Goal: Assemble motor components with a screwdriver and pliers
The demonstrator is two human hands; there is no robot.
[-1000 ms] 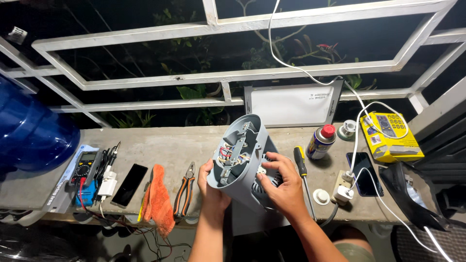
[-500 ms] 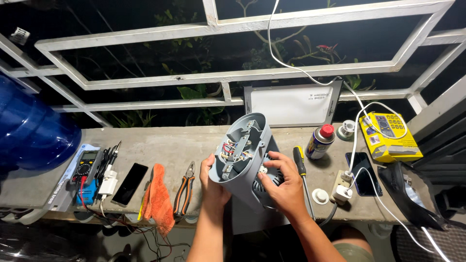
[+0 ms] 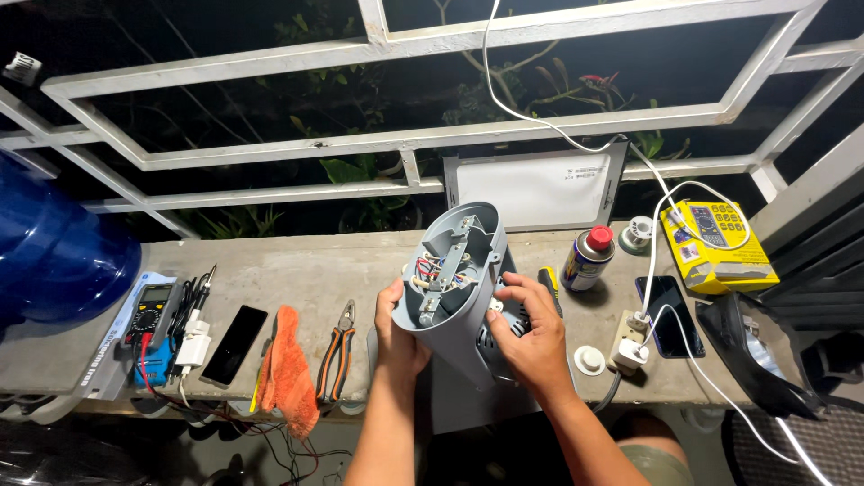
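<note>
The person is holding a grey plastic housing (image 3: pixel 454 288) tilted above the front edge of a concrete ledge (image 3: pixel 297 270), near its middle, with the open end showing wires and a metal bracket inside. The left hand (image 3: pixel 396 335) is gripping the housing's left side, fingers wrapped around it. The right hand (image 3: pixel 531 335) is closing on the lower right side, fingertips (image 3: pixel 504 286) pressing at the rim. Orange-handled pliers (image 3: pixel 337 360) and an orange cloth (image 3: pixel 288 369) are lying just left, at the front edge. A spray can (image 3: pixel 588 256) is standing to the right, and a yellow box (image 3: pixel 715 245) is sitting near the right end.
</note>
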